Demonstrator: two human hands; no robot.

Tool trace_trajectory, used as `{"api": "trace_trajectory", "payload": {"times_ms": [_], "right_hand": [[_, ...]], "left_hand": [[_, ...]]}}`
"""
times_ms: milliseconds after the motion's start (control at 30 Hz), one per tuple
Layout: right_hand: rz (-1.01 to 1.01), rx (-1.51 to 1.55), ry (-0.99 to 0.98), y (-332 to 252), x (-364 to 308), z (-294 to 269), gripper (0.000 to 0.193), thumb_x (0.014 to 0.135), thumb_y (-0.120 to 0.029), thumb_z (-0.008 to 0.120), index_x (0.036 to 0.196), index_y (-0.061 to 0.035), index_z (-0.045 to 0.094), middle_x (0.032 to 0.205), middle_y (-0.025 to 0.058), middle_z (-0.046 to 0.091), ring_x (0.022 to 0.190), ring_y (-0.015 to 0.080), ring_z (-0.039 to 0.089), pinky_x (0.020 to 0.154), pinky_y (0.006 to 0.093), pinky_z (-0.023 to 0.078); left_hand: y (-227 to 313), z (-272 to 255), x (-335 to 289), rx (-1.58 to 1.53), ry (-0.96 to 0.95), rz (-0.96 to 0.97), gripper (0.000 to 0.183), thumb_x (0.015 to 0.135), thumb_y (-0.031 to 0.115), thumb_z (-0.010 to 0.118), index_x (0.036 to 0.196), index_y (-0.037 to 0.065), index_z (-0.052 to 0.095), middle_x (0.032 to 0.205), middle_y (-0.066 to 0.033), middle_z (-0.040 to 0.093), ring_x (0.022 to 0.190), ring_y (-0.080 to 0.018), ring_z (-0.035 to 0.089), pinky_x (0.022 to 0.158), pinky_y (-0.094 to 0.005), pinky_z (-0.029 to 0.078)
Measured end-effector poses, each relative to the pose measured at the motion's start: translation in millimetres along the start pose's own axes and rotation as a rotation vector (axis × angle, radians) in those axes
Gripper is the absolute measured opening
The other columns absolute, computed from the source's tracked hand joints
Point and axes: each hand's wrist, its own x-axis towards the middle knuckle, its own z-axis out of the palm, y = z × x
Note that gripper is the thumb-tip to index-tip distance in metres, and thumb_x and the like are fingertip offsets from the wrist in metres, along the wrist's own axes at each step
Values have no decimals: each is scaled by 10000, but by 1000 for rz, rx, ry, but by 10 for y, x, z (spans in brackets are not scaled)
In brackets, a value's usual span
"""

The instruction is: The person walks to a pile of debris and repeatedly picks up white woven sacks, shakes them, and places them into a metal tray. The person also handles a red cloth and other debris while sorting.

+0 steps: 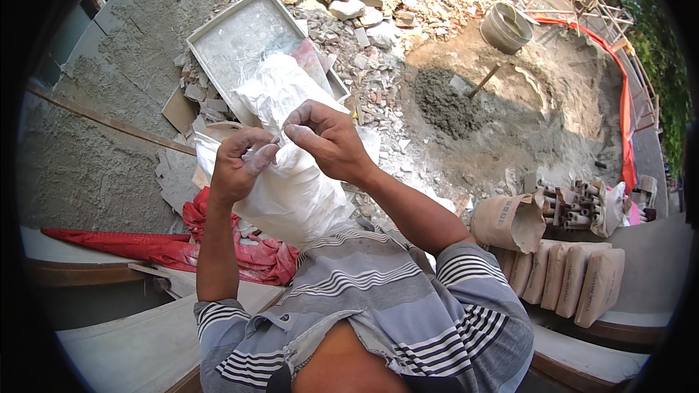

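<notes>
A full white plastic sack [295,193] stands upright against my front, its neck gathered tight and its loose top spreading beyond my hands. At the left of the gathered neck, my left hand [246,162] is closed, thumb and fingertips pinched together. My right hand [328,138] pinches at the other side of the neck, index finger curled against the thumb. Whatever thin thing the fingertips hold there is too small to make out. Pale dust coats the fingers of both hands.
Beyond the sack, a grey shallow tray [244,29] lies tilted on rubble [357,51]. To the right are wet mortar [444,102] with a wooden handle [484,81], a bucket [507,28] and paper bags [601,287]. Red tarp [251,255] lies at left, near a long pole [109,118].
</notes>
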Motion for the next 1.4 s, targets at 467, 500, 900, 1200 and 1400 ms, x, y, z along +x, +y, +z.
{"api": "trace_trajectory", "payload": {"times_ms": [467,500,900,1200,1400], "right_hand": [[-34,-292,-84,-208,3,7,115,951,-111,627,968,-1,652,845,23,620,774,85,552,707,252,464],[-34,-292,-84,-220,1,10,110,944,-109,632,963,-4,657,840,25,620,765,89,551,699,255,463],[-104,-362,-52,-181,4,-35,99,924,-98,647,966,-10,664,851,39,620,745,107,547,685,262,456],[-222,-346,-15,-167,-7,-109,152,875,-90,690,1006,-15,675,892,61,605,767,123,558,692,264,452],[-240,-410,-130,-245,54,-152,164,861,-94,701,1008,-23,679,904,61,608,778,138,569,686,275,454]], "left_hand": [[-93,127,-10,-46,-13,33,171,988,140,614,1097,8,612,823,-21,620,741,-81,582,699,-242,477],[-89,126,-11,-61,-18,19,172,996,147,603,1099,9,610,817,-21,618,731,-80,579,693,-242,476],[-8,135,-42,-141,-25,-35,145,1007,107,565,1080,-2,625,857,-33,651,735,-88,614,680,-254,501],[-5,97,-52,-63,18,-49,143,984,104,603,1023,-22,656,868,-36,683,784,-61,603,699,-225,478],[51,106,-6,-29,-49,-77,137,972,93,613,981,-31,671,807,-29,649,717,-65,582,636,-231,458]]}}
